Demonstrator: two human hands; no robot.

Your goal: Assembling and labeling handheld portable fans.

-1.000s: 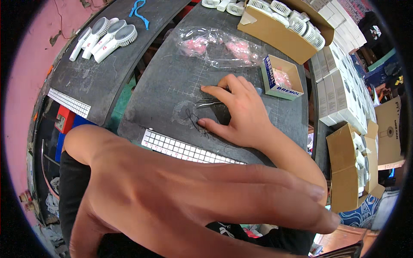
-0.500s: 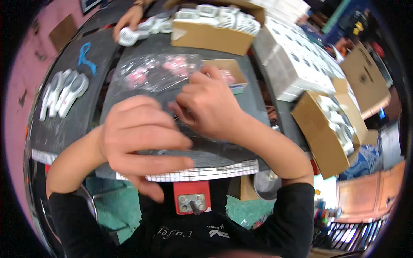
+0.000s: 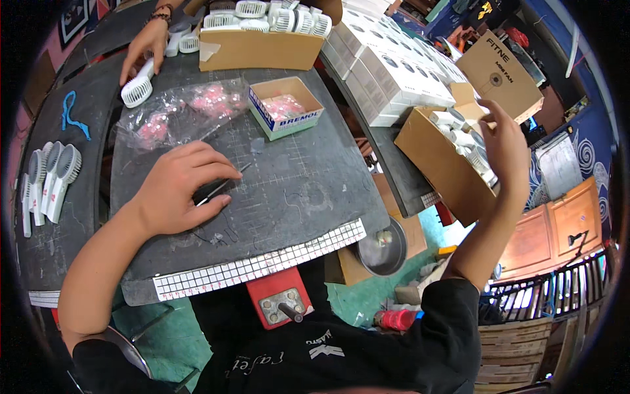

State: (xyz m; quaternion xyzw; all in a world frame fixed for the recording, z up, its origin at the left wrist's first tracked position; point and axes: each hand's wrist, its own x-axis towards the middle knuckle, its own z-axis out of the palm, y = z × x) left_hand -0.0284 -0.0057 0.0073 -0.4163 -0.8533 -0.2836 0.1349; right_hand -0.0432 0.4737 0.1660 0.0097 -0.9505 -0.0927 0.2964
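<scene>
My left hand (image 3: 187, 187) rests on the dark work mat (image 3: 315, 177), its fingers curled round a thin, pointed metal tool that looks like tweezers (image 3: 220, 188). Most of the tool is hidden under the hand. Far to the right, my right hand (image 3: 508, 141) reaches over an open carton (image 3: 433, 171) of white handheld fans (image 3: 467, 141). Its fingers are bent and apart, and I see nothing between them. Beyond my left hand lie a clear plastic bag (image 3: 190, 111) of small pink-and-white pieces and a small open box (image 3: 289, 125) holding similar pieces.
Another person's hand (image 3: 147, 49) touches a white fan (image 3: 138, 88) at the far left. A carton (image 3: 259, 51) of fans stands at the back. White boxes (image 3: 394, 79) are stacked on the right. Several fans (image 3: 56, 177) and a blue strap (image 3: 73, 117) lie left.
My right hand has swung from above the mat out to the carton on the right. My left hand has lowered to the mat. The view has turned right, and the other person's fan has come nearer.
</scene>
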